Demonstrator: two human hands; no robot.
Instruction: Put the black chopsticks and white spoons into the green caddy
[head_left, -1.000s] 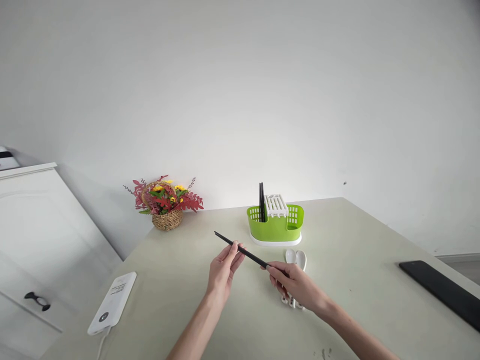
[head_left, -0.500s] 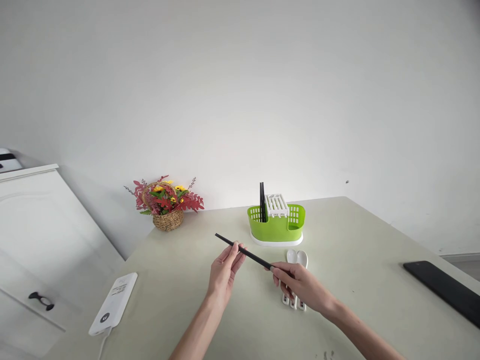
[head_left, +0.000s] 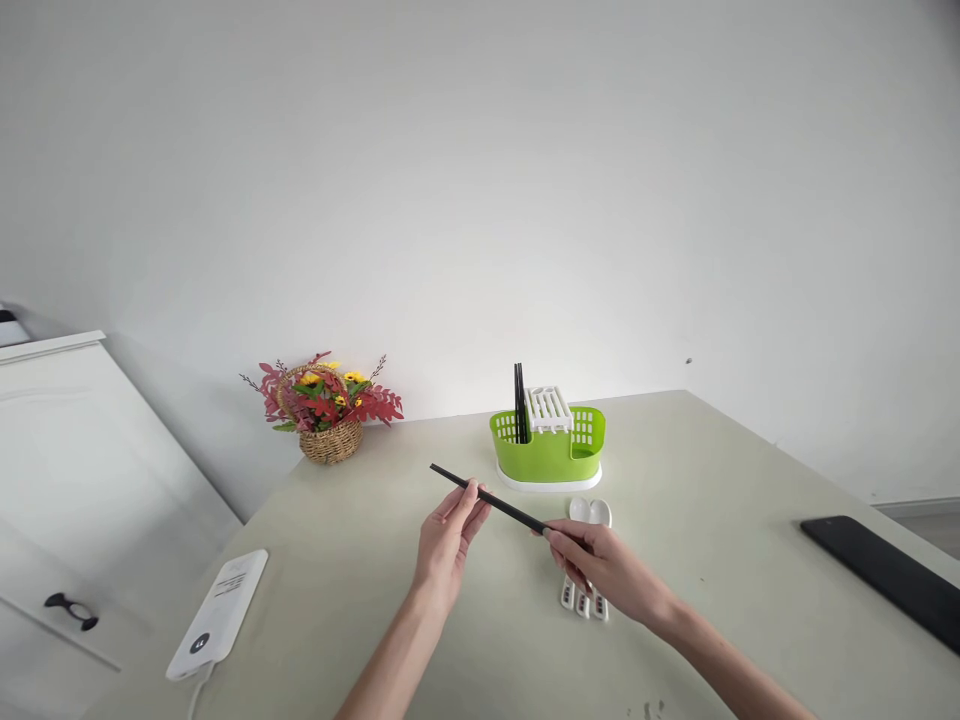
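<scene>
A black chopstick [head_left: 504, 508] is held between both hands above the table. My left hand [head_left: 446, 540] pinches it near its far end, and my right hand [head_left: 600, 570] grips its near end. Behind them stands a green cutlery holder [head_left: 549, 455] with a white grid insert and two black chopsticks [head_left: 519, 403] upright in its left compartment. White spoons [head_left: 589, 520] lie on the table under my right hand, partly hidden by it.
A wicker basket of red and yellow flowers [head_left: 324, 410] stands at the back left. A white power bank [head_left: 216, 612] with a cable lies at the front left. A black flat device [head_left: 885, 578] lies at the right edge. A white cabinet [head_left: 67, 470] stands left of the table [head_left: 735, 480].
Both hands keep their hold on the chopstick and have barely shifted. The view has drifted slightly.
</scene>
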